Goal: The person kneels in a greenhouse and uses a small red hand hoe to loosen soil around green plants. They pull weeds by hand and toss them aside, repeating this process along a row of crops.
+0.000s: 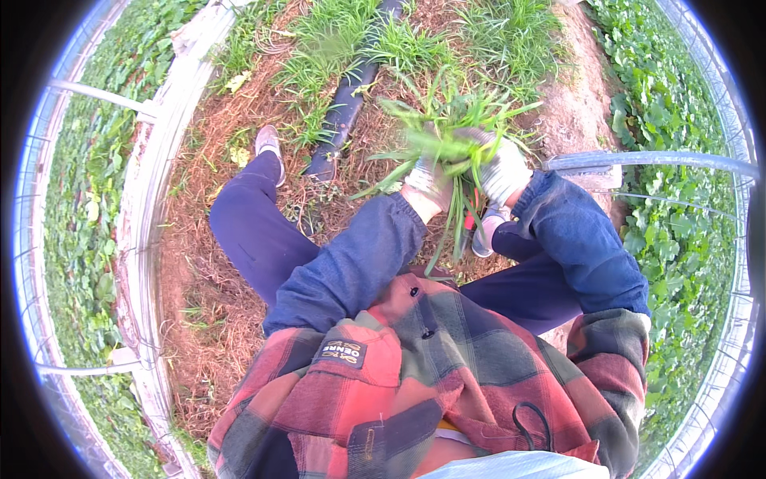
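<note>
Both of my hands wear pale knitted gloves and meet in front of my knees. A loose bunch of long, flat green grass-like leaves (446,135) is gathered between them, partly blurred. My left hand (432,179) grips the bunch from its left side, with much of the glove covered by leaves. On the other side my right hand (499,164) closes around the leaves too. Below the right glove shows a red tool handle (470,217), partly behind hanging leaves; whether that hand holds it is unclear.
Tufts of growing green leaves (508,42) stand ahead along a black hose or pipe (344,114). Dry straw-like litter (221,335) covers the soil. A pale rail (161,149) runs at left, a metal bar (652,158) juts in at right, and broad-leaved plants (676,239) grow beyond.
</note>
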Demonstrator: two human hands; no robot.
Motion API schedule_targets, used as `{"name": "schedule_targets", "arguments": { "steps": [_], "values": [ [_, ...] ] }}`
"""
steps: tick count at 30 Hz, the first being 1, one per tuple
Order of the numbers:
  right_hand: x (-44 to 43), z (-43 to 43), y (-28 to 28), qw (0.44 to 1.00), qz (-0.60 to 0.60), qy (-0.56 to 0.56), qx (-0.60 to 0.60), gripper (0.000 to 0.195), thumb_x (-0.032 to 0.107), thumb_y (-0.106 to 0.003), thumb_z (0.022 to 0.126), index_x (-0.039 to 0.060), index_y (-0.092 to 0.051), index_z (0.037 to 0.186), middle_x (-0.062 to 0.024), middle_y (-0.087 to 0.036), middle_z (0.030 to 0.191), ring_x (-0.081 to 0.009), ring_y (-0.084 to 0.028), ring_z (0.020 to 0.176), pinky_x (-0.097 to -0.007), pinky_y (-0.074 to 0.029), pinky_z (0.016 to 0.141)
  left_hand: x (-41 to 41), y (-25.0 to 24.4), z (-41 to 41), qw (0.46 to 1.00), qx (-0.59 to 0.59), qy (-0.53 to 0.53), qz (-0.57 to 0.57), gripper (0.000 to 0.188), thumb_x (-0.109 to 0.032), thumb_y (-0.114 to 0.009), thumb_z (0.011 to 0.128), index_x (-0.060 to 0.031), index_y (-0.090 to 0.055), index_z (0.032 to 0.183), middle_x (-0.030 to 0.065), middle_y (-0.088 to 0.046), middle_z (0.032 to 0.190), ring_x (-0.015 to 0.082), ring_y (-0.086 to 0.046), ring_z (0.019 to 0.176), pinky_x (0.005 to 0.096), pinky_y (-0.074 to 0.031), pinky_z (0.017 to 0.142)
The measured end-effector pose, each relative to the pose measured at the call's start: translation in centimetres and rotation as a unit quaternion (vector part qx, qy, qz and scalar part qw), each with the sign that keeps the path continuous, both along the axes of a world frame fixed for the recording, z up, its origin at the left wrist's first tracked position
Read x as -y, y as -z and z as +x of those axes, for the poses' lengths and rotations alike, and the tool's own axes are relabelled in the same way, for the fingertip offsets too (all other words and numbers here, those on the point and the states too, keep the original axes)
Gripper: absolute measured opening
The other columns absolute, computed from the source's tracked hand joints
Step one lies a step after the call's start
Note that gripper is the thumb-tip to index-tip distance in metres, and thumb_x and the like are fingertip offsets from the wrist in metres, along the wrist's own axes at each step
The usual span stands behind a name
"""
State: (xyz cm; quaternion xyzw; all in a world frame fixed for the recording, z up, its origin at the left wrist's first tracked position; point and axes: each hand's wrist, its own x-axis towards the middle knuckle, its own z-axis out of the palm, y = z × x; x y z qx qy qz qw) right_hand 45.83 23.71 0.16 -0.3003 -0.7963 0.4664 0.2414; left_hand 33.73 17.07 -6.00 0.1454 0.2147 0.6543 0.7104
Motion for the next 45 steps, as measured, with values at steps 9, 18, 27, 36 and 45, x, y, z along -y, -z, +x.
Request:
{"name": "schedule_targets", "arguments": {
  "steps": [9,18,27,36,45],
  "values": [
    [1.5,1.8,-6.8,0.958,0.173,-0.13,0.187,0.049,0.027,-0.074,0.083,0.0135,-0.065,0.129,-0.0163,-0.071,0.111,-0.037,-0.068,0.1,-0.0437,-0.052,0.089,-1.6,-0.5,-2.3,0.996,-0.017,-0.001,-0.086,0.037,-0.03,-0.053,0.104,-0.0029,-0.062,0.127,0.0146,-0.071,0.116,0.0265,-0.07,0.103,0.0413,-0.057,0.093],
    [-9.3,9.1,-5.9,0.968,0.193,0.071,0.146,0.043,0.023,-0.069,0.092,0.0015,-0.063,0.129,-0.0154,-0.071,0.118,-0.0236,-0.069,0.107,-0.0329,-0.053,0.094,-3.6,-5.1,-11.2,0.729,-0.655,-0.192,0.042,0.033,-0.017,-0.054,0.095,0.0027,-0.066,0.118,0.0124,-0.071,0.095,0.021,-0.065,0.088,0.0347,-0.052,0.078],
    [-15.2,10.9,0.5,0.936,0.15,-0.085,0.306,0.035,0.024,-0.068,0.091,0.0001,-0.069,0.116,-0.012,-0.072,0.102,-0.0235,-0.067,0.093,-0.0344,-0.053,0.084,16.8,-11.6,-33.1,0.789,-0.182,-0.579,0.099,0.027,-0.015,-0.055,0.1,0.001,-0.059,0.122,0.0167,-0.066,0.109,0.0288,-0.064,0.098,0.0437,-0.056,0.081],
    [-14.7,10.8,1.3,0.935,-0.017,-0.044,0.351,0.033,0.026,-0.067,0.092,0.0021,-0.07,0.115,-0.0025,-0.068,0.085,-0.0123,-0.061,0.07,-0.0282,-0.048,0.059,59.7,-0.5,-35.3,0.641,-0.006,-0.75,-0.162,0.035,-0.024,-0.036,0.107,-0.0083,-0.061,0.126,0.0131,-0.067,0.116,0.0264,-0.064,0.103,0.041,-0.054,0.091],
    [-14.2,8.9,2.8,0.896,-0.019,-0.091,0.434,0.031,0.026,-0.065,0.091,0.0027,-0.069,0.111,-0.0052,-0.067,0.082,-0.0148,-0.062,0.066,-0.0314,-0.048,0.053,82.4,-15.9,-25.9,0.358,-0.069,-0.905,-0.22,0.046,-0.039,-0.039,0.107,-0.0102,-0.047,0.142,0.0136,-0.05,0.144,0.031,-0.052,0.131,0.0535,-0.035,0.113]
  ]
}}
